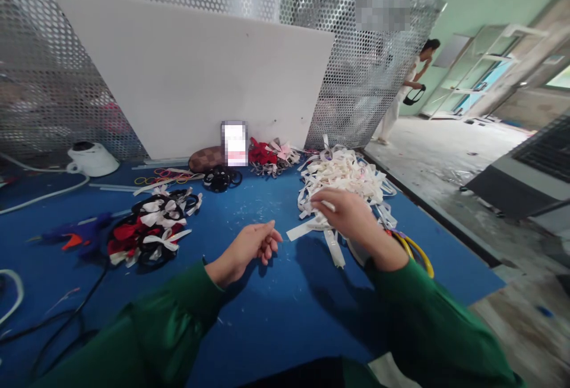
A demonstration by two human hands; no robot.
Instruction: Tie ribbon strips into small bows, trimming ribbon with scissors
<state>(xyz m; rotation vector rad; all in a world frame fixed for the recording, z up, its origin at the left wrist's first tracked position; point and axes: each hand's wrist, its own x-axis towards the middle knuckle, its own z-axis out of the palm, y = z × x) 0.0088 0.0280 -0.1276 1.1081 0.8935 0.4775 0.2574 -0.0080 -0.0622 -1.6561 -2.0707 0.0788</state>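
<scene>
Fingers (268, 251) of left hand (247, 247) loosely curled, of right hand (350, 213) nearly closed; can't tell if either grips anything | left: bows (154, 213) heaped, apparently finished | between hands: white strip (303, 229), long axis roughly sideways, end pointing toward left hand | right: ribbons (342, 168) piled, apparently unworked

Bright enough overall, palest on floor (427, 156) at right. Casts soft shadows on blue table (276, 317), lower center. Shows glare on perforated metal (347, 67) up top, washed-out pixelated screen (234, 139) mid-frame. Stretches and blurs toward right edge.
</scene>
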